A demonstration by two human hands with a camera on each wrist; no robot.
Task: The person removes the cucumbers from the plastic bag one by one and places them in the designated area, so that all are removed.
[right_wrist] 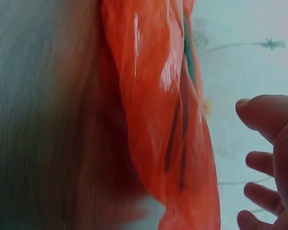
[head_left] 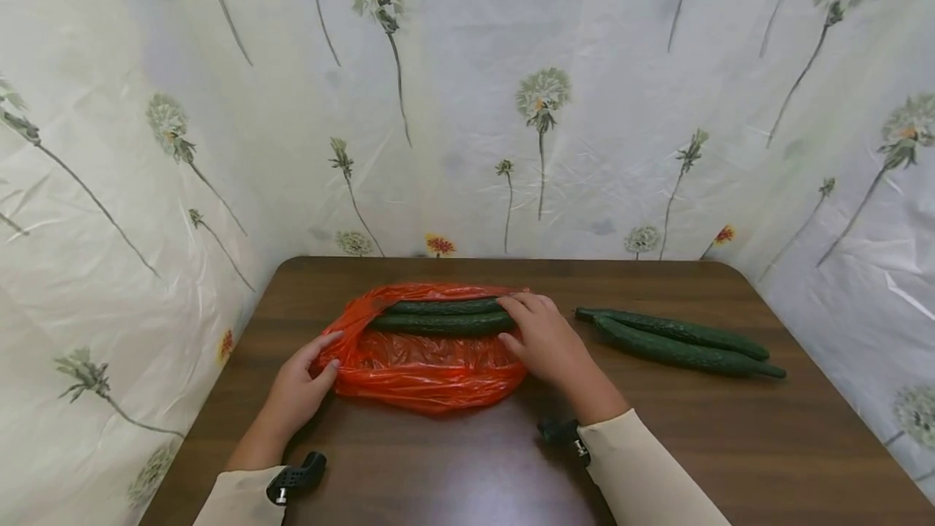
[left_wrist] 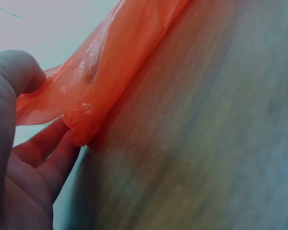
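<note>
A red plastic bag [head_left: 431,388] lies on the table with its mouth spread wide. Two dark green cucumbers [head_left: 445,323] rest side by side along the far part of its opening. At the bag's left end, my left hand [head_left: 298,384] holds the rim between thumb and fingers; the left wrist view shows the thin red film [left_wrist: 101,72] there. My right hand [head_left: 544,339] is over the bag's right end, beside the cucumber ends. In the right wrist view its fingers [right_wrist: 259,163] are spread and grip nothing. Whether the fingertips touch the cucumbers is unclear.
Two more cucumbers [head_left: 679,339] lie together on the brown wooden table [head_left: 467,461], to the right of my right hand. A pale flower-printed sheet [head_left: 453,104] stands behind and along both sides of the table. Each wrist wears a black strapped device [head_left: 299,473].
</note>
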